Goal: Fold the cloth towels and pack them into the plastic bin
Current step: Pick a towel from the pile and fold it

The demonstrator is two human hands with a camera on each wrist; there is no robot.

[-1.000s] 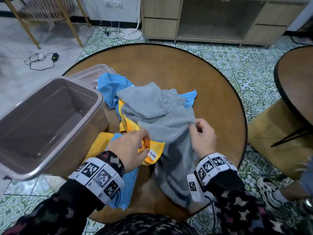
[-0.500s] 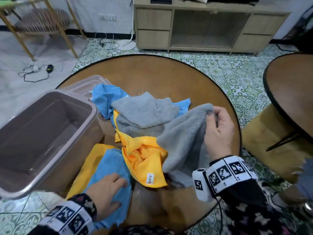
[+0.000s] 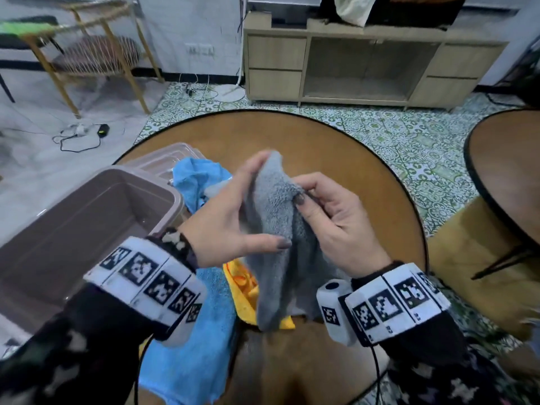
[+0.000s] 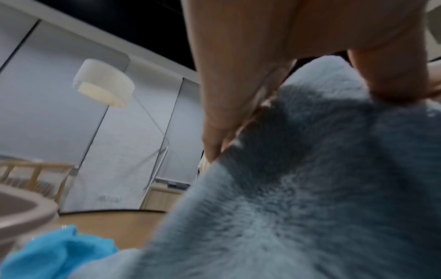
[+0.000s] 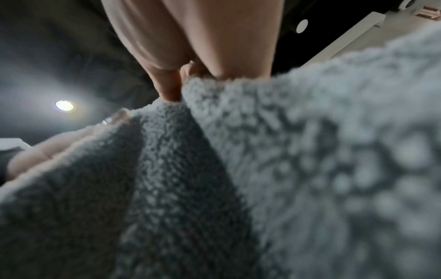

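**No towel packed yet**

A fluffy grey cloth towel is held up in the middle of the frame, above the round brown wooden table. Its top edge is pinched by the right hand. The left hand is laid against it with straight fingers. The big brown plastic bin at the left looks empty. A bright blue towel, a yellow towel and another blue towel are left unfolded on the table. Almost all the folding and packing is still to be done.
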